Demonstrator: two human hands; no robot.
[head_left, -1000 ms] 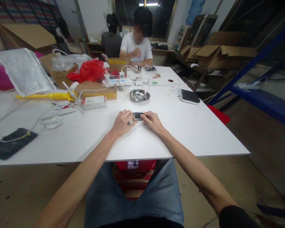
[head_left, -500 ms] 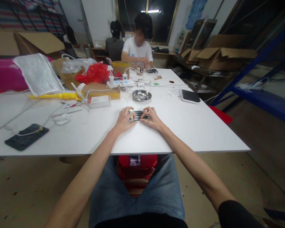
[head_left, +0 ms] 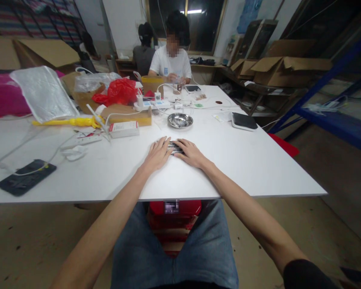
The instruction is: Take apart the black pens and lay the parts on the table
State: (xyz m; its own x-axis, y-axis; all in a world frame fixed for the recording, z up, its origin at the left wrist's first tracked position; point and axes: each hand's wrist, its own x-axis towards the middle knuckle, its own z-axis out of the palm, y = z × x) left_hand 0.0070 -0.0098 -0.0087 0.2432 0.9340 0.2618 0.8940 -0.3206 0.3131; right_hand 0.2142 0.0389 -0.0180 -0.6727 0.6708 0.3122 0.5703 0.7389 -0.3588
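Note:
Several thin black pen-like sticks point(head_left: 175, 148) lie side by side on the white table point(head_left: 228, 172), crosswise in front of me. My left hand point(head_left: 158, 154) rests flat over their left ends, its fingers stretched out. Over the right ends lies my right hand point(head_left: 191, 153), also flat, its fingers extended. Only the middle of the row shows between the hands; both ends are hidden. Just beyond stands a shiny metal bowl point(head_left: 180, 125) with something small and dark visible inside.
A black-topped device point(head_left: 244, 121) lies to the right. On the left are a dark phone-like slab point(head_left: 27, 177), crumpled tissue point(head_left: 74, 153), a small white-and-red box point(head_left: 124, 129), a power strip point(head_left: 153, 104) and a red bag point(head_left: 117, 91). Across the table sits a person in white point(head_left: 171, 64).
My fingers were curled, pinching the row of sticks at both ends; now they have straightened and lie flat over it. The person opposite has raised their hands slightly.

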